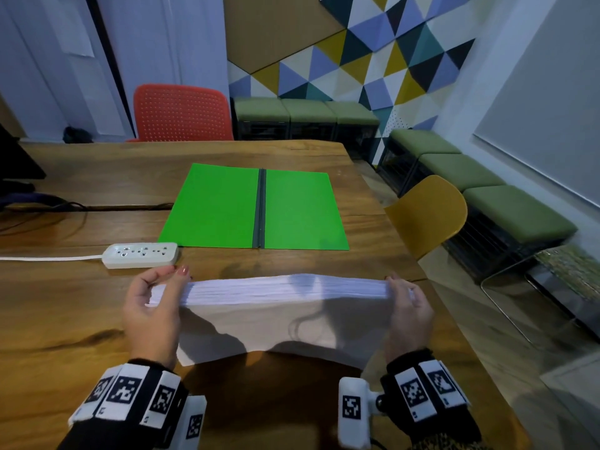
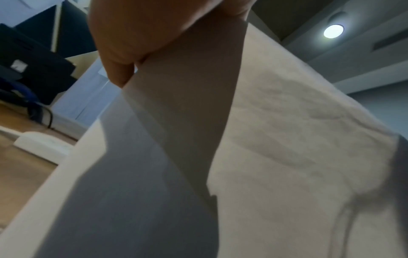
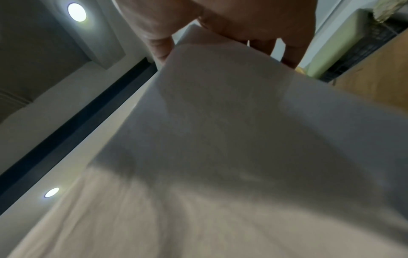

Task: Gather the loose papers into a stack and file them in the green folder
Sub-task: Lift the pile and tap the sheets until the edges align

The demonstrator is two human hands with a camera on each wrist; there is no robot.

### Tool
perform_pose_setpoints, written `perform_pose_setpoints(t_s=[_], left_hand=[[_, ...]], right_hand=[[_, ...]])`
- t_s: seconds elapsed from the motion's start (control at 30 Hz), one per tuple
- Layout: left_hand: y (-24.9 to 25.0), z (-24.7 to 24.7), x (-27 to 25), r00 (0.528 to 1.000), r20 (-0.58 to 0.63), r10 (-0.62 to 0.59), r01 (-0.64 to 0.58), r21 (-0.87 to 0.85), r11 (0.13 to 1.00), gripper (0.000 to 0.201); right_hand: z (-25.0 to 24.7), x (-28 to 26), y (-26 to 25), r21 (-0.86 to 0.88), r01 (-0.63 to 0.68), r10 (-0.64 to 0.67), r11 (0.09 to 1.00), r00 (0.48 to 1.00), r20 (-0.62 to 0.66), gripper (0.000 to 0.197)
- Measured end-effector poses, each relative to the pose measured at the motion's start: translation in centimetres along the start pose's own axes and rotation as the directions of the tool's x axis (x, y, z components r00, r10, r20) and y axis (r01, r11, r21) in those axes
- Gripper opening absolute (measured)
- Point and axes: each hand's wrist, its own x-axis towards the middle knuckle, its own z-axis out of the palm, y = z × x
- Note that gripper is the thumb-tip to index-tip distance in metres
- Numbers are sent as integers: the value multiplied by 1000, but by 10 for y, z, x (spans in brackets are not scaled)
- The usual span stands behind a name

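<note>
Both hands grip a thick stack of white paper sheets [image 1: 279,306] by its side edges, left hand [image 1: 152,315] and right hand [image 1: 410,315], holding it on edge above the wooden worktop [image 1: 65,319]. Beyond it, near a white power strip [image 1: 140,254], the flat green folder [image 1: 253,207] lies open.

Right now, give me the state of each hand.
Left hand: grips the left end of the paper stack.
Right hand: grips its right end.

A white power strip [image 1: 140,254] is seen lying on the wooden table [image 1: 81,319] (its cord trailing left), flanked by a red chair [image 1: 181,113] and a yellow chair [image 1: 428,216].
</note>
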Motion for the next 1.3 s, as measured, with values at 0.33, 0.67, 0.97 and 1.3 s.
perform_pose_setpoints(t_s=[0.33,0.67,0.97,1.3], left_hand=[[-2,3,-1,999,-1,-37,37,-39,999,13],[-17,-28,-6,891,447,-76,20,130,991,53],[-20,-22,-16,967,253,-1,-26,103,994,40],[-23,-22,-20,957,266,-113,81,128,988,31]], right_hand=[[0,-3,2,-56,62,-60,996,998,34,17],[-30,-1,25,-36,58,-35,998,883,469,64],[-25,-13,33,-37,219,-194,975,919,343,44],[-31,-11,43,-53,155,-128,987,932,339,33]])
